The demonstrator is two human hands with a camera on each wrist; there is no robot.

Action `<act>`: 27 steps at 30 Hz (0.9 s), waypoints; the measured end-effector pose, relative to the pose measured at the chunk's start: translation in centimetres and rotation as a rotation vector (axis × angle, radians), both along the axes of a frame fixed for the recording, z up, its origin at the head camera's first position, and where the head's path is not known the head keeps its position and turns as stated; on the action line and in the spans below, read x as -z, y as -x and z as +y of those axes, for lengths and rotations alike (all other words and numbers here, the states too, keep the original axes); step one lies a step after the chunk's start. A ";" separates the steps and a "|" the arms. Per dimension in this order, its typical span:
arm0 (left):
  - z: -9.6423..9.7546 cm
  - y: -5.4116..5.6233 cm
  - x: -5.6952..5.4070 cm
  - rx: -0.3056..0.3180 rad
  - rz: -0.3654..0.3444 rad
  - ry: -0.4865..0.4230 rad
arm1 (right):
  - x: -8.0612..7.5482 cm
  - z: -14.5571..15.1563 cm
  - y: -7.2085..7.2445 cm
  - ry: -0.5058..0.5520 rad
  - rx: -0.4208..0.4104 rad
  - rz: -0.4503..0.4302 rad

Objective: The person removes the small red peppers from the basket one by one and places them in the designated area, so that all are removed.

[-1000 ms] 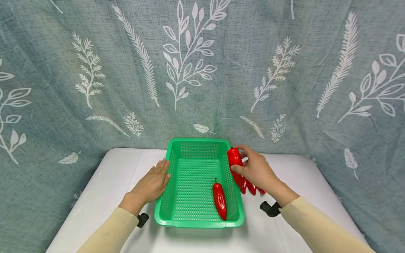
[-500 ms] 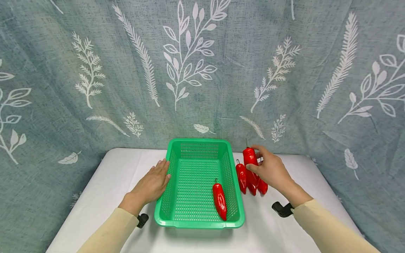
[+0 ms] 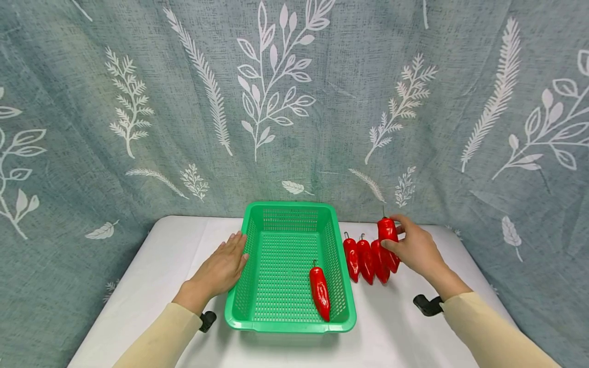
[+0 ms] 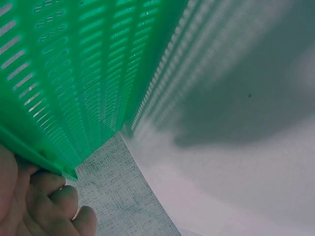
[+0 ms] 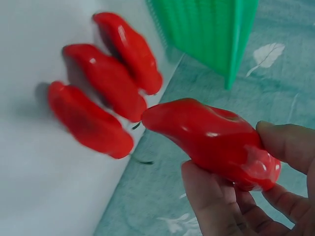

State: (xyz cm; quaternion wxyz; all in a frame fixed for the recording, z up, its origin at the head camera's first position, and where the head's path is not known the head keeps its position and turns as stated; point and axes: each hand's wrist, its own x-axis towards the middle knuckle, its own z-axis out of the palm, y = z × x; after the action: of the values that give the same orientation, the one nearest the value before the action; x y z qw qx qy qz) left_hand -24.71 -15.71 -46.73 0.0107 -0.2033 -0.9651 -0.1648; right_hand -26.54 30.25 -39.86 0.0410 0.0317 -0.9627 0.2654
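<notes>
My right hand [image 3: 416, 248] pinches a shiny red pepper [image 3: 387, 231] near its stem end, thumb on one side and fingers on the other. In the right wrist view the held pepper [image 5: 211, 142] hangs above three more red peppers [image 5: 106, 81] lying in a row on the white surface. My left hand [image 3: 221, 263] rests with straight fingers along the left rim of a green plastic basket [image 3: 290, 325]; the left wrist view shows its fingers [image 4: 54, 201] at that rim. One red pepper [image 3: 319, 294] lies inside the basket, toward its near right corner.
A white table [image 3: 193, 235] carries the basket at its middle, with the row of peppers [image 3: 365, 259] just to the basket's right. Behind the table hangs a grey-green curtain [image 3: 294, 174] with white leaf prints, close to the basket's far edge.
My right hand has carried the pepper rightward, away from the basket's right rim and across the row, uncovering the peppers lying there. The left hand and basket stay in place.
</notes>
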 end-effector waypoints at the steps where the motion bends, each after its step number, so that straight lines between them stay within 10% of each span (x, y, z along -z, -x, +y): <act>1: 0.0 0.0 0.0 -0.001 0.000 -0.001 | 0.2 0.2 0.0 -0.003 0.006 -0.003; 27: 0.1 -0.1 0.1 -0.004 0.002 -0.006 | 3.9 4.0 1.1 -0.003 0.111 -0.137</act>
State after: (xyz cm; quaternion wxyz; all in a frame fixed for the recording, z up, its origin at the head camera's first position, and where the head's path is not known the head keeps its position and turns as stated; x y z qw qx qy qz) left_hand -24.64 -15.59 -46.81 0.0124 -0.2017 -0.9650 -0.1674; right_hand -27.65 34.28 -43.77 -0.0106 -0.0397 -0.9639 0.2629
